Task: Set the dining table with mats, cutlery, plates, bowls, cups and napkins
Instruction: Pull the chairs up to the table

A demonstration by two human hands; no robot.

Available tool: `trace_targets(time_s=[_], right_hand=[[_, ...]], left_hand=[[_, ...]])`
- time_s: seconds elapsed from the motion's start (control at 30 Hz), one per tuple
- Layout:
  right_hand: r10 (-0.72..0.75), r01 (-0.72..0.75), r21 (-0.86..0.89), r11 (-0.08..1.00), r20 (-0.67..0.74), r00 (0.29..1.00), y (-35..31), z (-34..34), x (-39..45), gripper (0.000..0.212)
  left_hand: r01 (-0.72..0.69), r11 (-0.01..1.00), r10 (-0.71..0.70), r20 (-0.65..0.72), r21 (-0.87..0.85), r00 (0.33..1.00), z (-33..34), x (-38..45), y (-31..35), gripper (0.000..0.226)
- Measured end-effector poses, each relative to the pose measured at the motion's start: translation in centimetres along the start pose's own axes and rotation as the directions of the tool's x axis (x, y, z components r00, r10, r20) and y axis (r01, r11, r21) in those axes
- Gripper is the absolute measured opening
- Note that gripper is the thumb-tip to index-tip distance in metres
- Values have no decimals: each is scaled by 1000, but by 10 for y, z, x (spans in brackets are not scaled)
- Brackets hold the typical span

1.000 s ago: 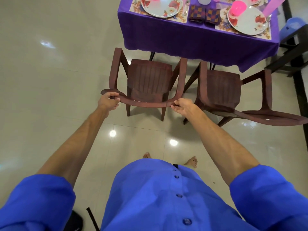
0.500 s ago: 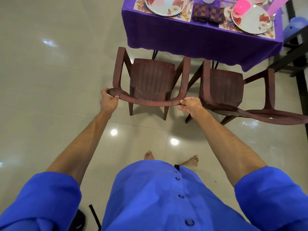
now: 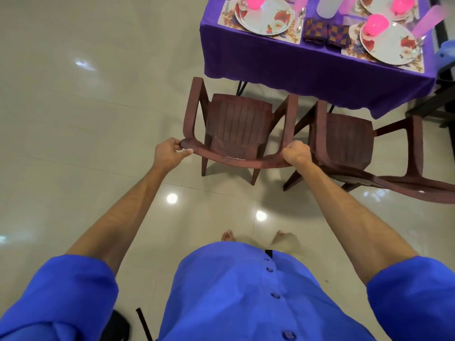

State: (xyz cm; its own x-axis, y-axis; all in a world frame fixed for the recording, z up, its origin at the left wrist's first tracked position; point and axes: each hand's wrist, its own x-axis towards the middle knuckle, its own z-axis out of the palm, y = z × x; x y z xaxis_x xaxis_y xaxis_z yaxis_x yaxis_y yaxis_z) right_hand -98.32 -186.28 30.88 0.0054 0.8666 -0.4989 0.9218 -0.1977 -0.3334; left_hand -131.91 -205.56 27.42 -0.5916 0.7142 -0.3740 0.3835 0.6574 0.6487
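A brown plastic armchair (image 3: pixel 237 124) stands on the floor facing the table. My left hand (image 3: pixel 170 153) grips the left end of its top back rail and my right hand (image 3: pixel 295 153) grips the right end. The table (image 3: pixel 307 72) under a purple cloth is at the top right. On it lie floral mats, white flowered plates (image 3: pixel 266 18) (image 3: pixel 391 46), pink bowls (image 3: pixel 375 24), translucent pink cups (image 3: pixel 428 22), folded checked napkins (image 3: pixel 326 33) and a spoon (image 3: pixel 300 18).
A second brown armchair (image 3: pixel 344 143) stands right beside the first, its back rail reaching to the right edge. Dark furniture and a blue object (image 3: pixel 446 55) sit at the far right. Glossy tiled floor (image 3: pixel 86 119) spreads to the left. My bare feet are below the chair.
The chair has moved forward, closer to the table, with both hands holding its back rail. I have stepped after it, and more of the tabletop shows.
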Motion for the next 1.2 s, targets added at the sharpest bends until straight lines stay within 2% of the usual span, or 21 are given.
trace_targets(time_s=[0.1, 0.23, 0.33, 0.47, 0.6, 0.73, 0.8, 0.93, 1.1, 1.2], right_hand=[[-88, 102, -120, 988, 116, 989, -34, 9, -7, 22], [-145, 244, -248, 937, 359, 922, -82, 38, 0, 30], [-90, 214, -177, 961, 531, 843, -122, 63, 6, 30], [-99, 230, -122, 965, 645, 757, -185, 106, 19, 32], [-145, 276, -107, 955, 644, 751, -266, 141, 47, 30], [-260, 438, -186, 880, 584, 769, -354, 160, 77, 34], [-275, 438, -188, 879, 550, 789, -395, 168, 91, 35], [-319, 466, -163, 870, 535, 782, -483, 179, 125, 31], [-333, 435, -76, 897, 531, 779, -567, 187, 172, 30], [-314, 363, -14, 932, 472, 824, -617, 185, 206, 35]], left_hand=[[-39, 999, 39, 18, 12, 999, -10, 4, -6, 48], [-137, 987, 131, 76, 86, 988, -25, 15, -17, 33], [-143, 987, 127, 183, 76, 975, -40, 27, -23, 33], [-23, 1000, 18, 212, 20, 977, -75, 64, -37, 39], [29, 997, -43, 231, 65, 972, -132, 124, -56, 36], [34, 989, -71, 253, 147, 965, -203, 194, -77, 33], [20, 982, -67, 249, 186, 966, -237, 230, -83, 33], [2, 975, -54, 227, 222, 972, -302, 316, -88, 29], [-134, 905, -4, 323, 403, 946, -347, 442, -84, 26], [-241, 859, 38, 414, 452, 910, -374, 528, -71, 20]])
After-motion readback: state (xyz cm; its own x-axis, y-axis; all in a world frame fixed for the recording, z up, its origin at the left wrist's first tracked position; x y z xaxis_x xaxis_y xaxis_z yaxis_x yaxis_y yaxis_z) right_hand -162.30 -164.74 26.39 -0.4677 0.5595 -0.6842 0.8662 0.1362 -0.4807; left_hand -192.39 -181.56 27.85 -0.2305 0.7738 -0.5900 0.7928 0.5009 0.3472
